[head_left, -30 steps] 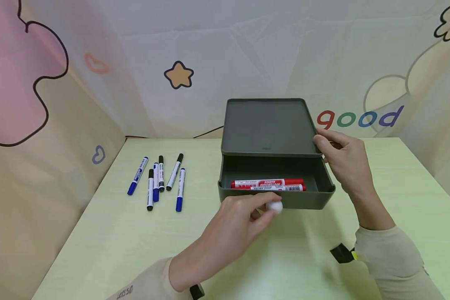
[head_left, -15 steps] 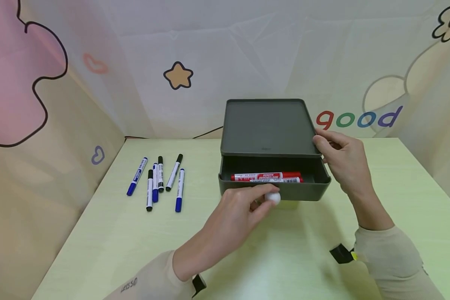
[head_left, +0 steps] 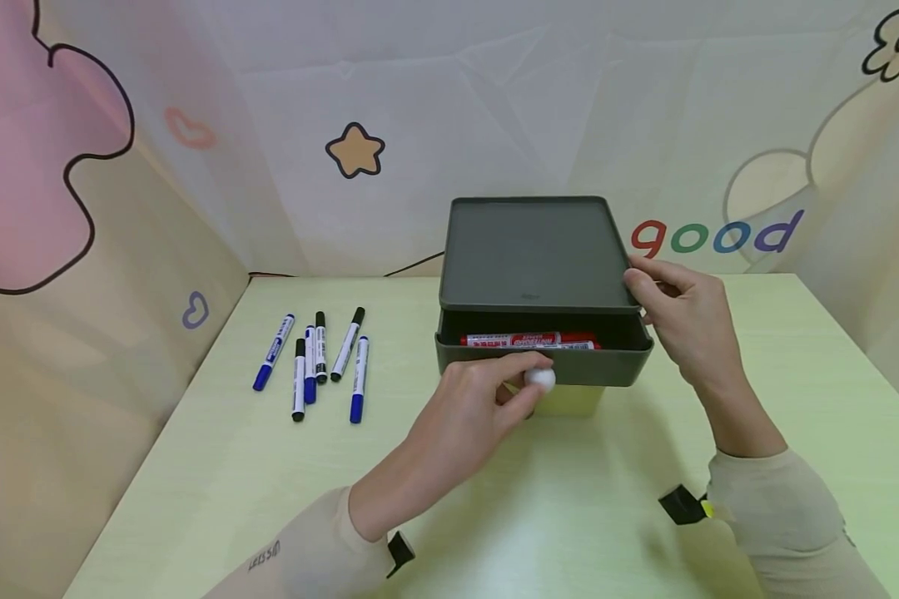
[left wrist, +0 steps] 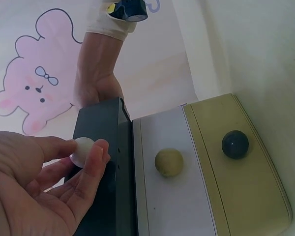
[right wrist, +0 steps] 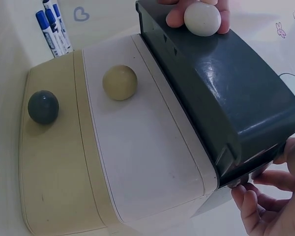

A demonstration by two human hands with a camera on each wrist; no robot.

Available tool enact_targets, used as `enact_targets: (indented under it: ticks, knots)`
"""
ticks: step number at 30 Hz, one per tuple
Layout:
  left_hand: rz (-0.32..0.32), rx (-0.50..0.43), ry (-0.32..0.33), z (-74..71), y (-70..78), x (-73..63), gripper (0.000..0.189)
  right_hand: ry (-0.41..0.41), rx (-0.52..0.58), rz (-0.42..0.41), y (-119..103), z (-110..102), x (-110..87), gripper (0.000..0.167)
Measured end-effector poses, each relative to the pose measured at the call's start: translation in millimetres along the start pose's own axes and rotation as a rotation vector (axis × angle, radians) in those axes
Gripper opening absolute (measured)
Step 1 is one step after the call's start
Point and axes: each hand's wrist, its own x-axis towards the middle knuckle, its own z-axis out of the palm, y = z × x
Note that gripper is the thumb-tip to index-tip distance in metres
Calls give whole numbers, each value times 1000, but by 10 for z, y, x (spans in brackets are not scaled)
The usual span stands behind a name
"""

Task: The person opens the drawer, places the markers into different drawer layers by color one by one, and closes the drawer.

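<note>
My left hand (head_left: 460, 416) pinches the white round knob (head_left: 541, 380) of the dark grey-green top drawer (head_left: 592, 368) between thumb and fingers. That drawer is partly pulled out of a small stacked drawer unit (head_left: 532, 249). Inside lie red-capped whiteboard markers (head_left: 520, 339), half hidden by the drawer front. At the unit's upper right edge, my right hand (head_left: 682, 324) grips the side with thumb and fingers. Below, the wrist views show a white drawer (left wrist: 172, 206) with a yellowish knob (left wrist: 169, 162) and a yellow drawer (right wrist: 54, 172) with a dark knob (right wrist: 43, 107).
Several blue- and black-capped markers (head_left: 360, 378) lie on the pale green table (head_left: 195, 499), left of the unit. A printed cloth backdrop (head_left: 449, 100) rises behind the table and along both sides.
The top drawer has slid inward, with my left hand moving forward on its knob. Less of the red markers shows, and the yellow front beneath has come into view. My right hand stays in place.
</note>
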Motion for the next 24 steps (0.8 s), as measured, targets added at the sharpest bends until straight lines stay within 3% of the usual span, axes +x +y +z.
enact_targets:
  ticks: [24]
  knots:
    - [-19,-16,45,11,-177,240,23,3,-18,2,-1,-6,-6,39]
